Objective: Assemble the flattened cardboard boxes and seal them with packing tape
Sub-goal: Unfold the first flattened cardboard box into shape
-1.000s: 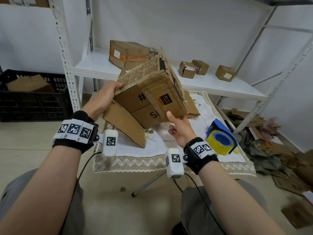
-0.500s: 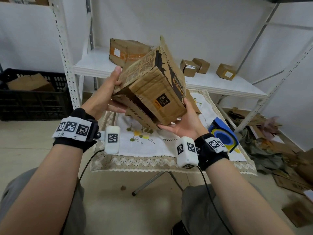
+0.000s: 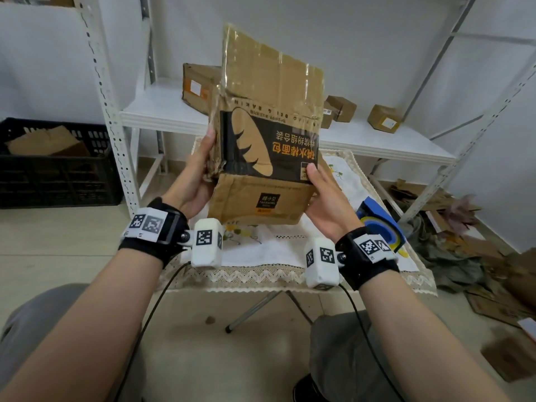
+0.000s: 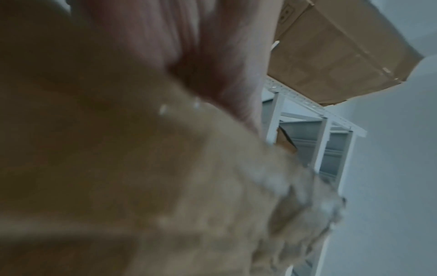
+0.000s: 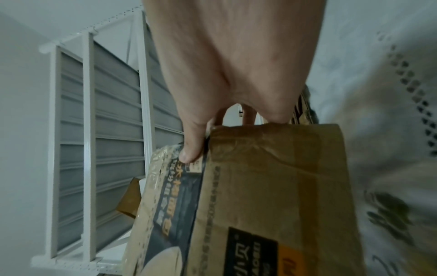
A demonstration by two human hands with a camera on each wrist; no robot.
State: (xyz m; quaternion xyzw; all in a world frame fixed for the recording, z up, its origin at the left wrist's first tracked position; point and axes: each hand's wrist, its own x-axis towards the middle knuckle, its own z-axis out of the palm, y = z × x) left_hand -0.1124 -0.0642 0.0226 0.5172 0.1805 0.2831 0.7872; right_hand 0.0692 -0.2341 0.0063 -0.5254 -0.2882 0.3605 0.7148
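I hold a worn brown cardboard box (image 3: 269,134) upright in the air above the small table, its black printed side facing me and one long flap standing up. My left hand (image 3: 200,172) holds its left edge, thumb at the front, fingers hidden behind. My right hand (image 3: 322,192) grips the right edge, thumb pressed on the printed face; the right wrist view shows that thumb (image 5: 191,149) on the box (image 5: 272,196). In the blurred left wrist view the box (image 4: 118,168) fills the frame. A yellow tape roll in a blue dispenser (image 3: 380,224) lies on the table, right of my right wrist.
The table carries a white lace-edged cloth (image 3: 261,256). Behind it a white metal shelf (image 3: 162,111) bears a larger taped box (image 3: 197,85) and three small boxes (image 3: 383,118). A black crate (image 3: 55,161) with cardboard stands at left. Cardboard scraps (image 3: 478,250) litter the floor at right.
The box has been lifted and turned from lying tilted over the table to standing upright with its printed side toward me. My right hand moved from under it to its right edge.
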